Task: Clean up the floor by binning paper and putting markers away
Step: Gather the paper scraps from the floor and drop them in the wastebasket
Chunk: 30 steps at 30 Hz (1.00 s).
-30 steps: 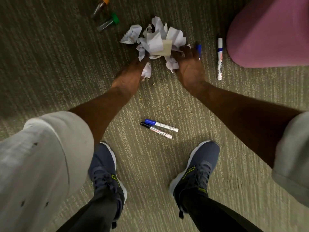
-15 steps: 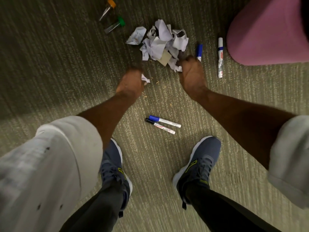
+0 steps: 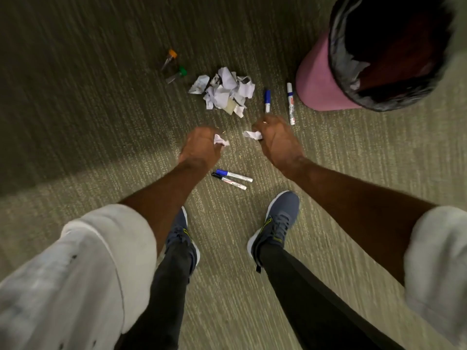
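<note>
Well, both grips are closed: the left hand point(image 3: 199, 147) curls round a crumpled scrap point(image 3: 221, 140), and the right hand point(image 3: 278, 137) pinches a second scrap point(image 3: 252, 135), both over the carpeted floor point(image 3: 101, 122). Just beyond them lies the paper pile point(image 3: 225, 93). To its right, a blue-capped marker point(image 3: 267, 101) and a white marker point(image 3: 290, 103) lie nearly parallel, long axes running away from the person, the white one just beside the pink bin point(image 3: 321, 82). Nearer the shoes, a blue marker point(image 3: 233, 175) and a black marker point(image 3: 228, 181) lie side by side, caps pointing left.
</note>
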### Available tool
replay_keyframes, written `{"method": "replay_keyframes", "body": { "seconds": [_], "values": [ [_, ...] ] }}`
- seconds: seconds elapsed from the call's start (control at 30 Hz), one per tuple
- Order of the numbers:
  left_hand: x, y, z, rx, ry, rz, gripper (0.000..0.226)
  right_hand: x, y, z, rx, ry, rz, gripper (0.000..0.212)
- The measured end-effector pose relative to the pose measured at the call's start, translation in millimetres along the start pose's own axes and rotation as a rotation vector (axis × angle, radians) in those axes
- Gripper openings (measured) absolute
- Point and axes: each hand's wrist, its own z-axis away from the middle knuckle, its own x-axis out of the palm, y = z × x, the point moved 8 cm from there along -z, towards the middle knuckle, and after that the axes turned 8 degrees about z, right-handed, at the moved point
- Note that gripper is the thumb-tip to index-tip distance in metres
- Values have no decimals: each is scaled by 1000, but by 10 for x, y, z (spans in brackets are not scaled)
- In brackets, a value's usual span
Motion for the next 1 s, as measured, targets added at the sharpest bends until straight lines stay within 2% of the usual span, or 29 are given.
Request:
{"method": "replay_keyframes", "body": {
  "seconds": [0.1, 0.3, 0.4, 0.47, 0.57, 0.73, 1.0],
  "values": [
    [-175, 474, 116, 59, 9, 25, 16, -476, 125, 101, 21, 33, 32, 37],
    [-380, 1307, 46, 216, 9, -11, 23, -1255, 540, 202, 71, 94, 37, 42],
    [-418, 1694, -38, 241, 55, -68, 36, -1573, 852, 247, 125, 152, 9, 36],
    [-411, 2001, -1, 269, 37, -31, 27, -1740, 1037, 280, 156, 167, 10, 28],
    [-379, 2451, 69, 321, 18, 44, 14, -1953, 1300, 356, 226, 198, -11, 19],
    [-228, 2950, -6, 356, 11, 107, 14, -2157, 1691, 459, 317, 215, -112, 18],
    [-33, 3609, -243, 388, -6, 104, 25, -2307, 2147, 362, 376, 200, -238, 35]
  ]
}}
